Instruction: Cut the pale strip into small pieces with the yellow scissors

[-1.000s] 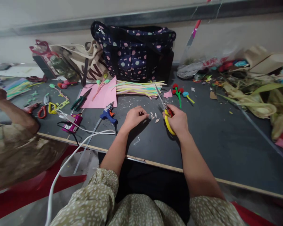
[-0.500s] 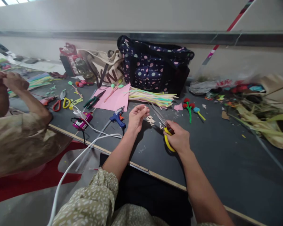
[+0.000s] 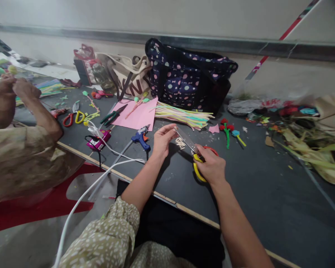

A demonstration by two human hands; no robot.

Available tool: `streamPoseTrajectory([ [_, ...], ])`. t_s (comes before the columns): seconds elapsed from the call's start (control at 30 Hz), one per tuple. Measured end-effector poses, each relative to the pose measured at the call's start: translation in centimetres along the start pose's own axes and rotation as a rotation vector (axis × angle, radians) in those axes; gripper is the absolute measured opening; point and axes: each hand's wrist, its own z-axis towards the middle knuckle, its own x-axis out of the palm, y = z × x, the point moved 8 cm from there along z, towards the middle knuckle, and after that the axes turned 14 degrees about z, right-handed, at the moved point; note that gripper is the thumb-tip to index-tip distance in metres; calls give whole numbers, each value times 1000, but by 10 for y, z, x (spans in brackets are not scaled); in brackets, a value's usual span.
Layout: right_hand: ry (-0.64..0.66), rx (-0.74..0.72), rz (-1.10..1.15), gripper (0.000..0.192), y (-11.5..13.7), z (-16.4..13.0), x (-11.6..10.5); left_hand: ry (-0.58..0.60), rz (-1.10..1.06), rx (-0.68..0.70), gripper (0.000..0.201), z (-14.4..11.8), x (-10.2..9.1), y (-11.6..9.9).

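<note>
At table centre, the right hand (image 3: pixel 210 167) gripped scissors (image 3: pixel 197 156), blades aimed at ten o'clock toward the left hand (image 3: pixel 162 139), whose fingers pinched something too small to identify. Snipping seemed underway; a clean cut called for steady alignment over the clippings (image 3: pixel 180 143).

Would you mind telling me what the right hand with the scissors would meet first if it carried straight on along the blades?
Probably the left hand: the scissors in the right hand point up-left at its fingertips, though depth is hard to judge.
</note>
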Motion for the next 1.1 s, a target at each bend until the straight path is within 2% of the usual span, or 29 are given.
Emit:
streamPoseTrajectory([
  [0.47,-29,-29,-97,37,2,2,-5,-14,73,104,26,-1,-1,-6],
  [1.1,2,-3,-115,34,2,3,-2,-58,98,98,28,0,-4,-7],
])
